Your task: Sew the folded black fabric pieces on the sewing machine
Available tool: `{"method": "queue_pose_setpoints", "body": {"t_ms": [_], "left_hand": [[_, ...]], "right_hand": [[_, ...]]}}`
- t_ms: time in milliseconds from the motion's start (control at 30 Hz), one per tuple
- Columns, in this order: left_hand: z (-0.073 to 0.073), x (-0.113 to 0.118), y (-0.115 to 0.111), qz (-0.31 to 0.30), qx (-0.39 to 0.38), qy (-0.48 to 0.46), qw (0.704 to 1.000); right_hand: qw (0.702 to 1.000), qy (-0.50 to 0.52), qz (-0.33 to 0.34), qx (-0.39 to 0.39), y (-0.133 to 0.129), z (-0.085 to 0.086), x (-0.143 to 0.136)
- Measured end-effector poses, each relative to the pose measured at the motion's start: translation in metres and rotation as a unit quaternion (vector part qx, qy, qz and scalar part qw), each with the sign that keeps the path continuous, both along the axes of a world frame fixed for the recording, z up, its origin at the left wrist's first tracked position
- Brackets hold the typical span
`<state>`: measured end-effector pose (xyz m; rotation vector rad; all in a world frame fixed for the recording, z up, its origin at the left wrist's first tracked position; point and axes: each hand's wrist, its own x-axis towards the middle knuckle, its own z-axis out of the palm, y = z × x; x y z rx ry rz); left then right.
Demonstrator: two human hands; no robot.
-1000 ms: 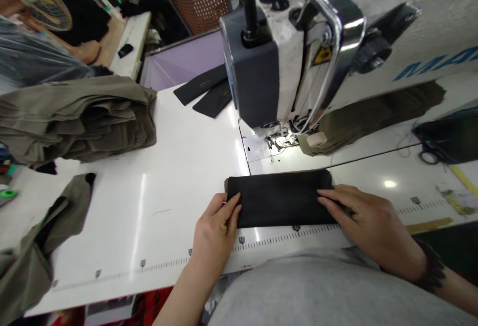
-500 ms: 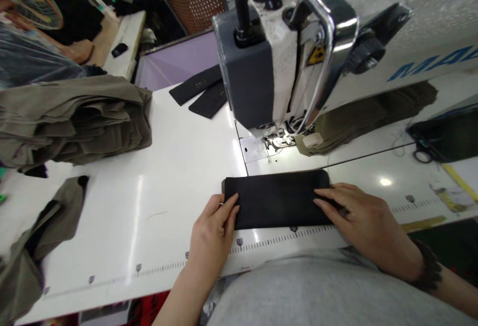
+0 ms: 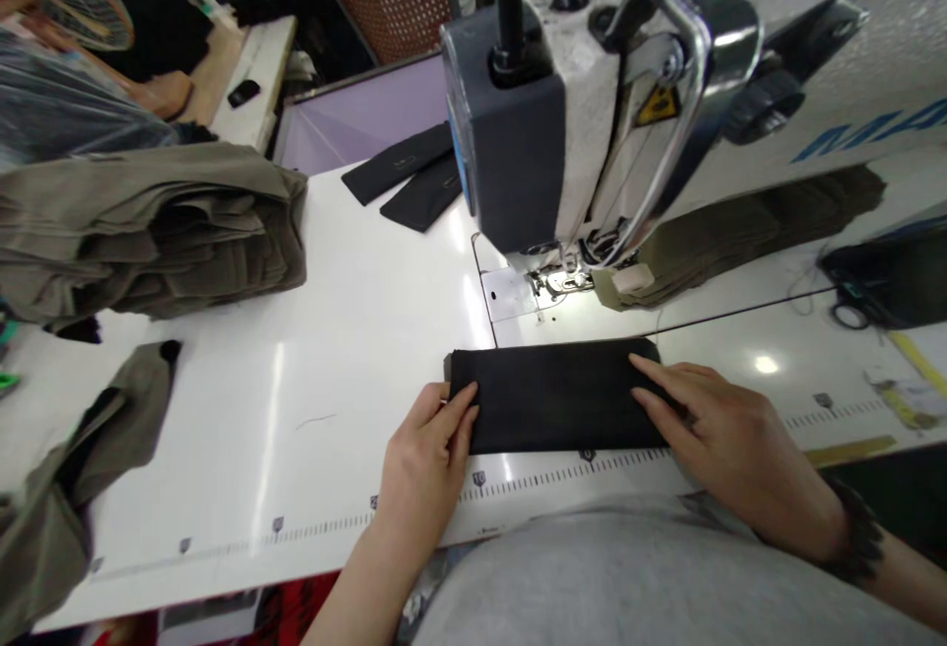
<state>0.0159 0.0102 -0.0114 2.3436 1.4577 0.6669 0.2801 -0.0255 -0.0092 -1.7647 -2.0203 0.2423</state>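
A dark rectangular fabric piece (image 3: 554, 397) lies flat at the front of the white sewing table, just before the needle plate (image 3: 510, 296). My left hand (image 3: 429, 454) pinches its left end, thumb and fingers closed at the edge. At the opposite end my right hand (image 3: 710, 439) has its index finger and thumb on top of the cloth, slightly parted, with the other fingers curled at the right edge. A strip of olive-grey shows along the piece's left edge. The sewing machine head (image 3: 510, 133) stands behind it.
Folded olive-grey cloth (image 3: 155, 232) is piled at the left, with a loose piece (image 3: 122, 419) below. Two black strips (image 3: 421, 187) lie behind the machine head. More olive pieces (image 3: 732, 232) rest under the machine arm. A printed ruler (image 3: 533, 473) runs along the front edge.
My right index finger has shifted up toward the fabric's upper right corner, spreading from the thumb. The left hand keeps its hold; the whole view has shifted slightly.
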Motion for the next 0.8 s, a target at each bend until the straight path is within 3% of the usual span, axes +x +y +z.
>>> {"method": "queue_pose_setpoints", "body": {"t_ms": [433, 633, 800], "left_hand": [[0.003, 0.001, -0.005, 0.057, -0.095, -0.059, 0.992], [0.004, 0.002, -0.004, 0.058, -0.106, -0.054, 0.991], [0.006, 0.004, 0.0, 0.06, -0.109, -0.026, 0.992]], "right_hand": [[0.996, -0.088, 0.029, 0.009, -0.002, -0.011, 0.009], [0.992, -0.122, 0.034, 0.028, -0.004, -0.014, 0.012], [0.994, -0.104, 0.023, -0.008, -0.005, -0.016, 0.013]]}}
